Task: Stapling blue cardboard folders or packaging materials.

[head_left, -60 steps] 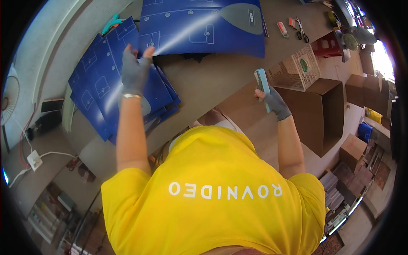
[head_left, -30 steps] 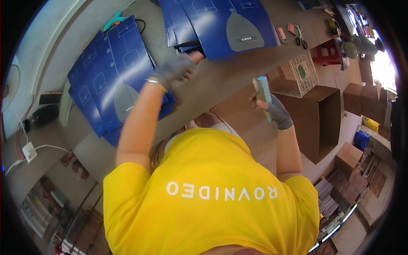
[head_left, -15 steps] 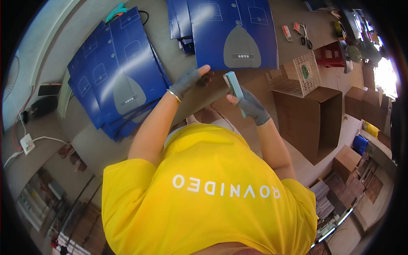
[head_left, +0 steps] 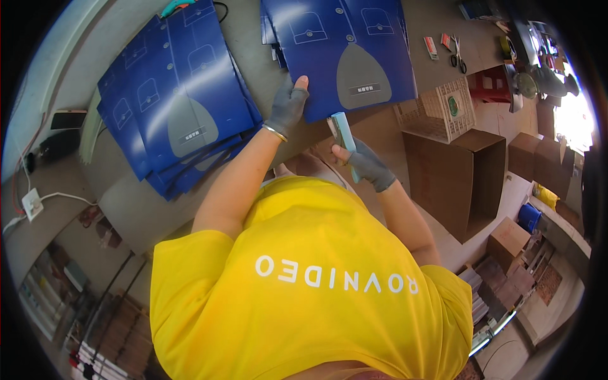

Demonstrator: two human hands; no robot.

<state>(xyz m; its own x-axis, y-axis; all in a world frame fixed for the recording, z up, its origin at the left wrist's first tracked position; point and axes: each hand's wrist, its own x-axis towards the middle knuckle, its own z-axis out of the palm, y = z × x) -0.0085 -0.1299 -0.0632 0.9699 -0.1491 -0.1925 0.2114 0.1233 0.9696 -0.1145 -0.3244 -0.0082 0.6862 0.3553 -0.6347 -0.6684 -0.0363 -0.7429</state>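
Note:
My right hand (head_left: 370, 166), in a grey fingerless glove, is closed round a light blue stapler (head_left: 344, 137). The stapler's head sits close by the near edge of a glossy blue printed sheet (head_left: 321, 69) with a grey rounded panel; whether they touch I cannot tell. My left hand (head_left: 286, 109), gloved alike and with a bracelet at the wrist, grips that sheet at its left edge near the lower corner. Its thumb lies on top, and the other fingers are mostly hidden. Further left lies a fanned pile of similar blue sheets (head_left: 147, 101).
Right of the table stand a brown cardboard box (head_left: 437, 177) and a beige woven basket (head_left: 451, 107). Scissors (head_left: 457, 56) and small red-and-white boxes (head_left: 430, 48) lie at the far right of the table. A teal-handled tool (head_left: 174, 7) rests beyond the pile.
My left hand has moved up and taken hold of the sheet's left edge. The sheet has turned slightly, its near left corner closer to me. The stapler has come nearer the sheet's near edge.

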